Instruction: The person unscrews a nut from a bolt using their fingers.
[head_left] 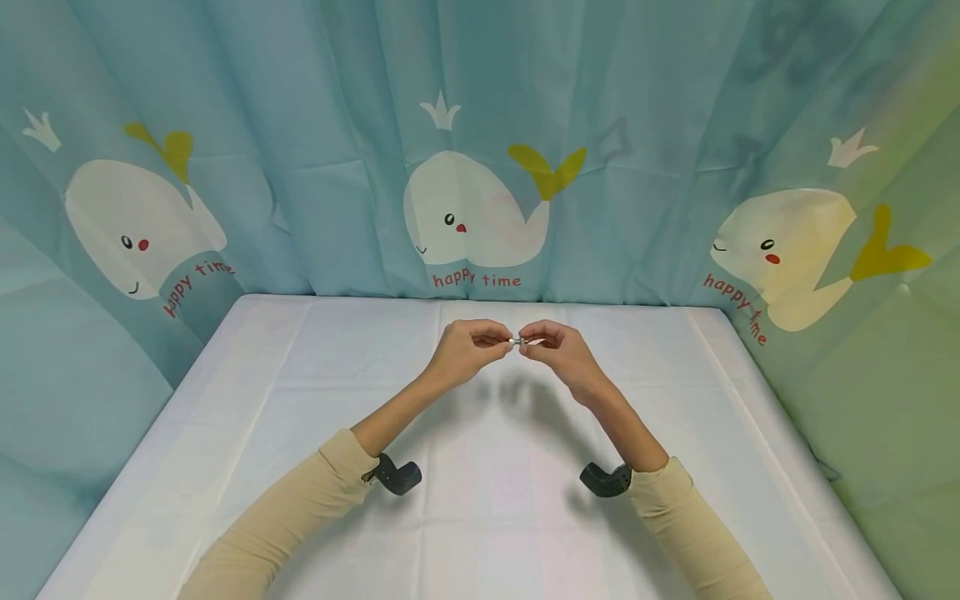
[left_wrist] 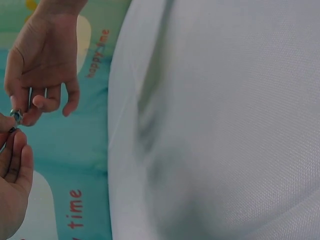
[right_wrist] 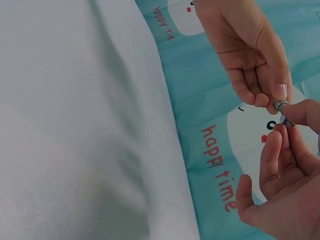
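Above the far part of the table, both hands meet at a small silvery metal bolt-like piece (head_left: 518, 341). My left hand (head_left: 467, 350) pinches its left end between thumb and fingertips. From the other side my right hand (head_left: 564, 353) pinches the right end. In the right wrist view the bolt-like piece (right_wrist: 281, 105) shows a rounded end at the left hand's thumb (right_wrist: 281, 91) and a second shiny part by the right hand's fingers (right_wrist: 280, 155). Fingertips hide much of it. In the left wrist view a dark, shiny ring-like bit (left_wrist: 17, 116) shows between the fingertips.
A white cloth covers the table (head_left: 480, 517). Behind it and along both sides hangs a blue-green curtain (head_left: 315, 208) printed with whales. A black curved device (head_left: 399, 477) is on the left wrist, and a similar device (head_left: 604, 480) on the right.
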